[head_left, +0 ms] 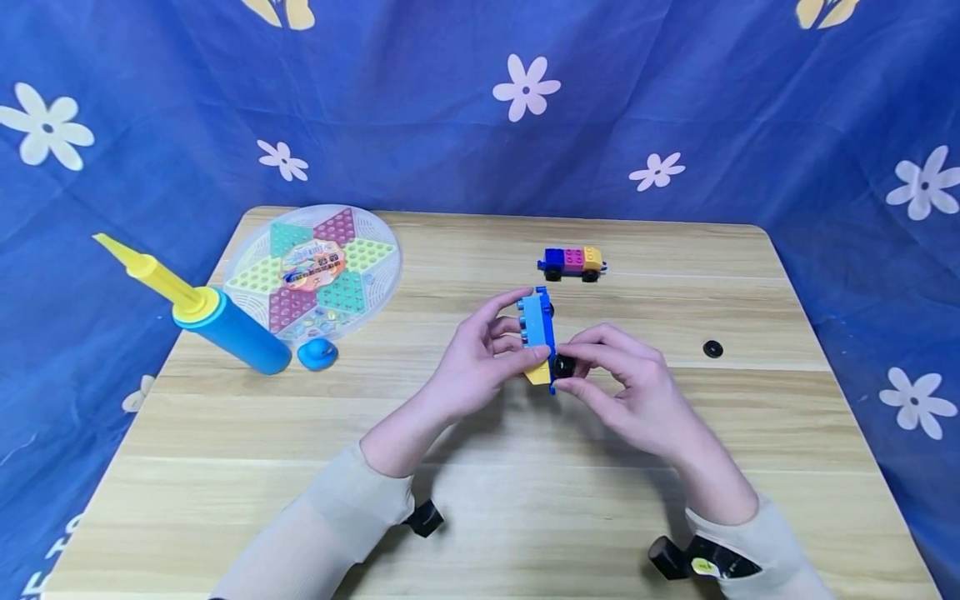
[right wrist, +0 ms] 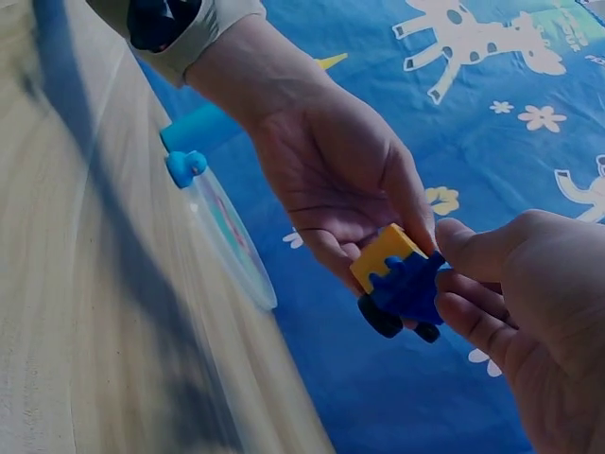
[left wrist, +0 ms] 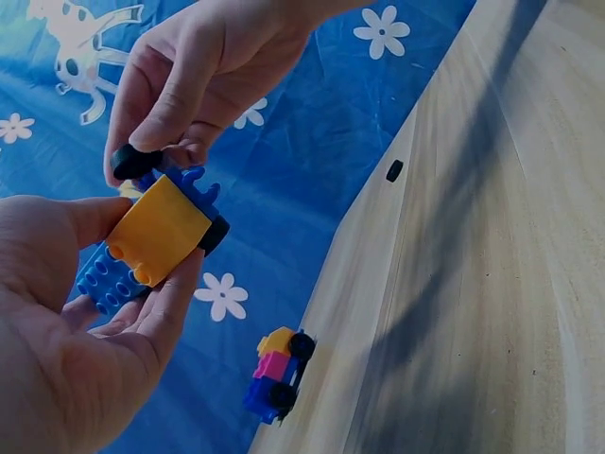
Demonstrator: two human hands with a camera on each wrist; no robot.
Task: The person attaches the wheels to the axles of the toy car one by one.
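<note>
My left hand [head_left: 480, 358] grips a toy block car [head_left: 534, 321] above the table. The car has light blue studded bricks, a yellow brick [left wrist: 161, 227] and a dark blue base [right wrist: 408, 286]. It is tipped on its side, its underside facing right in the head view. With thumb and fingers, my right hand [head_left: 626, 387] pinches a black wheel [left wrist: 135, 161] against the base near the yellow end. Other black wheels [right wrist: 380, 317] show on the base. A loose black wheel [head_left: 712, 349] lies on the table to the right of my right hand.
A second block car [head_left: 573, 262], blue, pink and yellow, stands behind my hands. On the left are a round Chinese checkers board [head_left: 386, 267], a blue hand pump [head_left: 236, 329] with a yellow nozzle, and a small blue toy [head_left: 317, 354]. A blue flowered cloth [head_left: 450, 108] hangs behind the table.
</note>
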